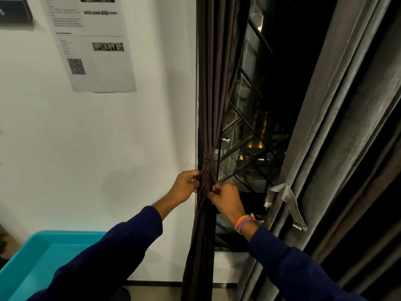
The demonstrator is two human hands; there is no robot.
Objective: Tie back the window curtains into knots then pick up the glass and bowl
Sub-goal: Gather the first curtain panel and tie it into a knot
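Teal tub [32, 253], wall notice [93, 44]

The dark curtain [209, 127] hangs tight against the white wall [130, 137]. A metal window grille [249, 153] blocks its right; the grey curtain [325, 127] stands beyond.

The room is lit by soft indoor light from the person's side, so the white wall [108, 131] is bright but slightly greenish. The window [271, 83] is black — only some small warm lights glow outside. A faint shadow lies on the wall. Straight lines bend near the edges, and the printed paper [91, 40] is blurred.
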